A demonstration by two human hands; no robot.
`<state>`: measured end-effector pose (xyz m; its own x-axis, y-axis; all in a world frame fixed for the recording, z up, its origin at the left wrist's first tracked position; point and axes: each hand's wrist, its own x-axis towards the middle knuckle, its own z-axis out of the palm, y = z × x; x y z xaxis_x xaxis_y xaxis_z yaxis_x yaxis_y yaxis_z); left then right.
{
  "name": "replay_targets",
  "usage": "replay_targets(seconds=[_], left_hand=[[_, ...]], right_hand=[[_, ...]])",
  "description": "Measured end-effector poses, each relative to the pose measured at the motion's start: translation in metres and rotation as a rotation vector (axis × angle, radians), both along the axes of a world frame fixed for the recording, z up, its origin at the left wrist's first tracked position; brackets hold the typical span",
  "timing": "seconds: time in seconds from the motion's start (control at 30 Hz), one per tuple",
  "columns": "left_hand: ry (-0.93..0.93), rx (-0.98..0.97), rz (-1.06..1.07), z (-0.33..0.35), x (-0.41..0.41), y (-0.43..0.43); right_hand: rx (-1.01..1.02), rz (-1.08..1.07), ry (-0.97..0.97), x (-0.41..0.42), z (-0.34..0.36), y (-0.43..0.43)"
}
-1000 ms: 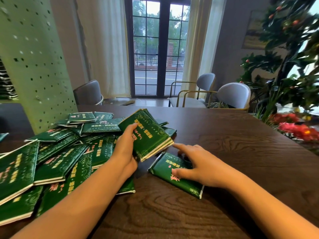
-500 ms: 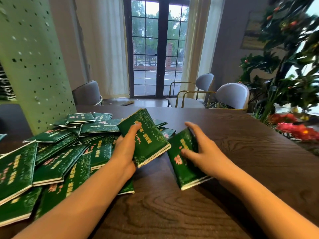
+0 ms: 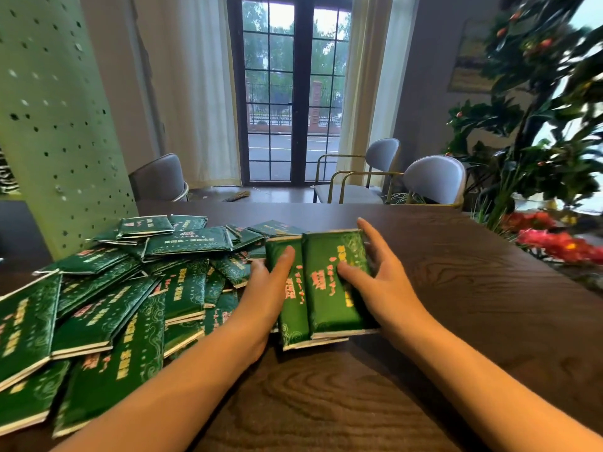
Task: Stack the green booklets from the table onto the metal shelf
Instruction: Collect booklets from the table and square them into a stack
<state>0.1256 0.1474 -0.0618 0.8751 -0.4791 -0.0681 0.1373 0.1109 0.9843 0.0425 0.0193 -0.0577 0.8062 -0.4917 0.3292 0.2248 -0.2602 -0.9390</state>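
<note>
L hand (image 3: 261,288) & R hand (image 3: 388,288), fingers (image 3: 371,239) curled w/ thumbs on top, pinch 2 offset booklets (image 3: 326,305) at 12 o'clock, pile (image 3: 130,288) at 9 on surface (image 3: 473,288); top 1 prob slides off if lifted unsquared.

Daylight is pouring in through the glass doors (image 3: 295,93) at the back, and the sky in their top panes is washing out to white. The dark table (image 3: 473,288) is catching a soft sheen, with faint shadows lying beside both forearms. The held booklets (image 3: 329,288) are showing evenly lit and fairly sharp, their covers glinting a little. The plant (image 3: 538,158) on the right is smearing with blur (the corner above it is blowing out), and the green perforated panel (image 3: 55,125) is bowing at the left edge.
</note>
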Motion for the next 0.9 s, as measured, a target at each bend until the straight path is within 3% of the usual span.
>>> replay_targets(seconds=[0.17, 0.37, 0.53, 0.7, 0.9], left_hand=[[-0.029, -0.018, -0.035, -0.001, -0.003, -0.001], [-0.136, -0.035, 0.068, -0.005, 0.002, 0.0], [-0.204, -0.115, 0.367, 0.014, 0.02, 0.013], [-0.242, -0.288, 0.709, 0.025, 0.04, 0.029], [-0.209, -0.362, 0.831, 0.025, 0.052, 0.038]], right_hand=[[-0.142, 0.002, 0.026, 0.003, -0.008, 0.016], [-0.247, 0.061, 0.04, 0.006, -0.005, 0.021], [-0.332, 0.045, 0.145, 0.035, 0.008, 0.013], [-0.561, -0.039, 0.29, 0.091, 0.018, -0.002], [-0.618, -0.123, 0.578, 0.153, 0.016, -0.018]])
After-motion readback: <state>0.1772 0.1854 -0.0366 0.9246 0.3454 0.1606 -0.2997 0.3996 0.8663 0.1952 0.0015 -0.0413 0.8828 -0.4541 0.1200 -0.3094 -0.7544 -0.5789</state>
